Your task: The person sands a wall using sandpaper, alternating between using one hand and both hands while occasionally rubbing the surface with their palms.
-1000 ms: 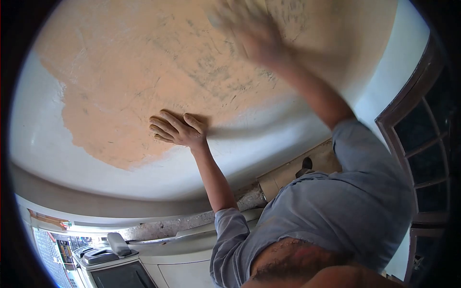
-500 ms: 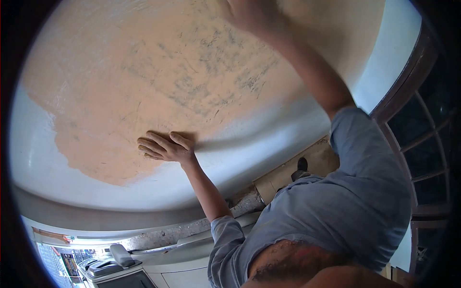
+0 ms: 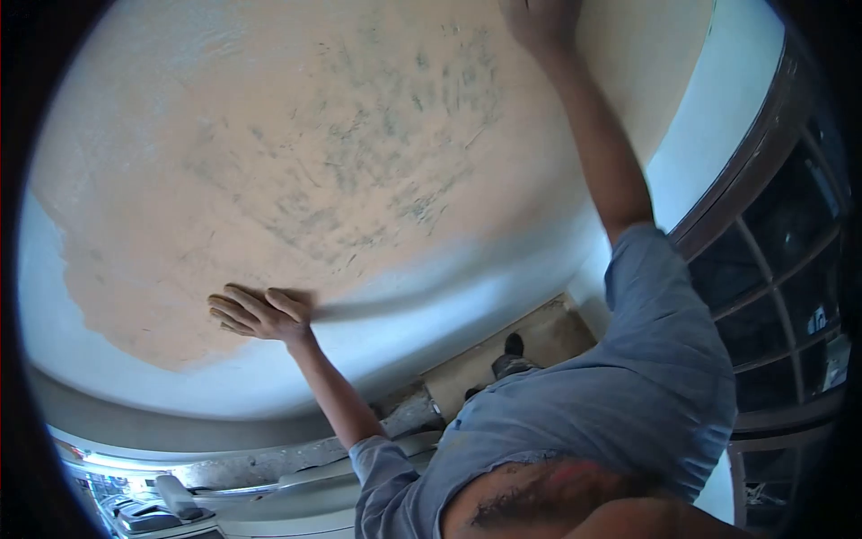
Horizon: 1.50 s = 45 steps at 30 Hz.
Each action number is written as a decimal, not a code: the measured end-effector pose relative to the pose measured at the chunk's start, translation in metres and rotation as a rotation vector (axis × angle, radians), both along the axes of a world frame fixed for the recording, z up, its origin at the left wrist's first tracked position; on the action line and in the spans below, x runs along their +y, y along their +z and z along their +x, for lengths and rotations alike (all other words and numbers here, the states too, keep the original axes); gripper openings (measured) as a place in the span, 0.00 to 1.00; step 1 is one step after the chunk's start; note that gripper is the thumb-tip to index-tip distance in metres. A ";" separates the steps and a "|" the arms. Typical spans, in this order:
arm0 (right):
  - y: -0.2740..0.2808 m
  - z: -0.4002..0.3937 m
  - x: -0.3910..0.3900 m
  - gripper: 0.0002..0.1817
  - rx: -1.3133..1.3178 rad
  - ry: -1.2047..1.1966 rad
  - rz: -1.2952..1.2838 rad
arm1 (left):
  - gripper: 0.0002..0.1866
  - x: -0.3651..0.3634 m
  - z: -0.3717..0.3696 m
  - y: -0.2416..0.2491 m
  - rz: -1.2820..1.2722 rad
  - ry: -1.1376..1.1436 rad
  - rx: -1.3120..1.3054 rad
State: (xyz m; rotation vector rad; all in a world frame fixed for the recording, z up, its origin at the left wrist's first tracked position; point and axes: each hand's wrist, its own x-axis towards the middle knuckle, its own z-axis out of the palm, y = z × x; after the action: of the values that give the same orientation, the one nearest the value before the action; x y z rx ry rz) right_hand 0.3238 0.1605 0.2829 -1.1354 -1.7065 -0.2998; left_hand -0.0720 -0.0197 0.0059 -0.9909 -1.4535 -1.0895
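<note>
My left hand (image 3: 260, 312) lies flat against a wall, fingers stretched out, on the lower part of a peach-coloured patch (image 3: 153, 260) smeared with dark grey marks. Nothing shows in this hand, and its fingertips look dusty. Higher up and to the right, my right hand (image 3: 544, 25) is at the patch's upper area. The top edge of the view cuts it off and it is blurred, so its fingers and anything under them are hidden. Bare white wall (image 3: 386, 314) borders the patch below.
A dark-framed window with several panes (image 3: 750, 269) stands at the right. Below are a tiled floor (image 3: 458, 373) and a shoe (image 3: 514, 345). At the lower left, a pale vehicle with a side mirror (image 3: 176, 496) stands near the wall's base.
My right hand has swept to the right across the patch. The whole view has shifted, while my left hand stays at about the same spot on the wall.
</note>
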 end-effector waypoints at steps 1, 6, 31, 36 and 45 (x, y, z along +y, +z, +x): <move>-0.057 0.001 0.004 0.15 -0.065 0.029 0.654 | 0.33 0.000 0.002 0.001 0.004 -0.003 0.005; -0.296 0.050 0.011 0.20 -0.028 0.121 0.589 | 0.33 0.007 0.021 -0.003 -0.106 -0.003 0.172; 0.013 0.148 0.078 0.20 -0.037 -0.188 0.710 | 0.36 0.038 0.096 0.015 -0.074 0.014 0.122; -0.192 0.163 0.060 0.22 -0.117 -0.074 0.530 | 0.34 0.049 0.116 0.013 -0.060 0.022 0.106; 0.002 0.259 0.117 0.25 -0.274 -0.351 0.683 | 0.33 0.048 0.117 0.015 -0.058 0.012 0.157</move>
State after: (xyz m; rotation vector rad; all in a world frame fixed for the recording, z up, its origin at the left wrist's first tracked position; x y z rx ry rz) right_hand 0.5831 0.2779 0.2849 -0.8858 -1.4374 -1.2033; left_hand 0.0449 0.0287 0.0207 -1.0830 -1.3683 -0.9443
